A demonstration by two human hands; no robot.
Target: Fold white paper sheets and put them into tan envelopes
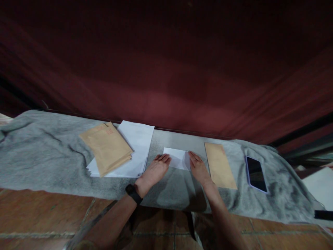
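Observation:
A folded white sheet of paper [179,159] lies on the grey cloth in front of me. My left hand [159,166], with a dark watch on the wrist, rests its stretched fingers on the paper's left edge. On the opposite edge, the fingers of my right hand [198,168] also lie flat and extended. Both hands are open, pressing from above, though my thumbs are hard to make out. To the right of my right hand is a single brown envelope [220,166]. Left of my left hand, a stack of white paper [137,139] sits partly under several brown envelopes [108,147].
A phone [256,174] in a light purple case lies on the right of the rumpled grey cloth [47,152]. Behind the cloth rises a dark red surface [161,76]. Orange-brown floor tiles [47,213] show along the near side. A white object [321,185] stands at the far right.

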